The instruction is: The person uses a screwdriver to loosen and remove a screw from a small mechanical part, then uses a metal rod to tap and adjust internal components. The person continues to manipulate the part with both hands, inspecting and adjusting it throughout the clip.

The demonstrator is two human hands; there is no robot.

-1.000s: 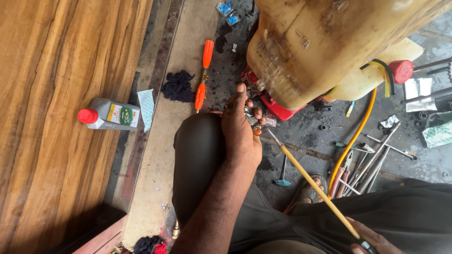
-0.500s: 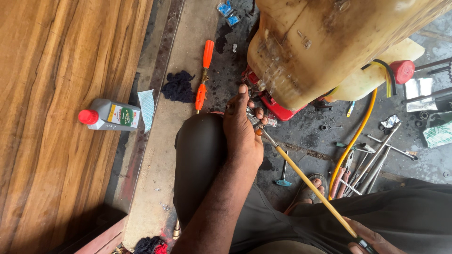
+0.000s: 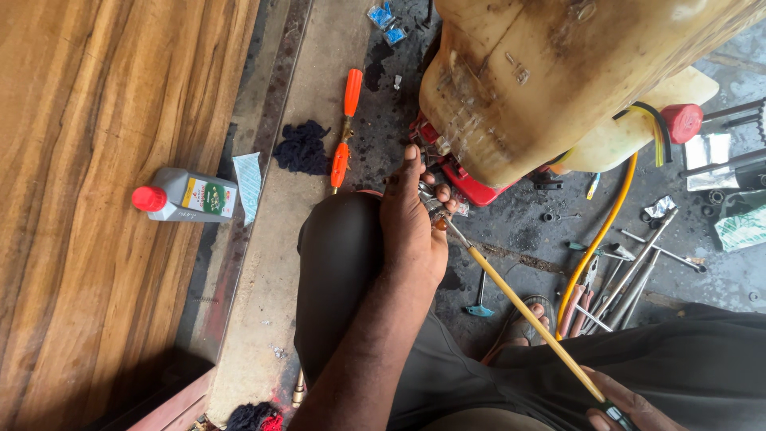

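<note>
Vs. 1 s ago we see almost no change. The L hand (image 3: 411, 227) stays at the underside of the dirty yellowish plastic tank (image 3: 574, 80), fingers pinched on a small metal fitting (image 3: 435, 209). It has crept only slightly toward the tank's red base (image 3: 471, 185). The long thin yellow rod (image 3: 523, 307) keeps the same slant. We judge the work at that fitting is ongoing, w/ the rod tip not yet freed or seated.

Packages, L to R:
- Grey plastic bottle w/ red cap (image 3: 187, 196) lies on its side on the wood boards (image 3: 96, 215), near their R edge. Its label is green/white.
- Pale blue-white flat sachet (image 3: 249, 185) sits just beside it, at the L edge of the concrete strip (image 3: 263, 319).
- Small blue packets (image 3: 384, 22) lie at the top edge of the oily floor (image 3: 519, 231).
- Silver foil pack (image 3: 706, 152) and green/white bag (image 3: 742, 227) lie at the floor's R edge, past the tank's red cap (image 3: 682, 121).

The R hand (image 3: 618, 403) is at the bottom edge, partly cut off, closed on the rod's lower end.
</note>
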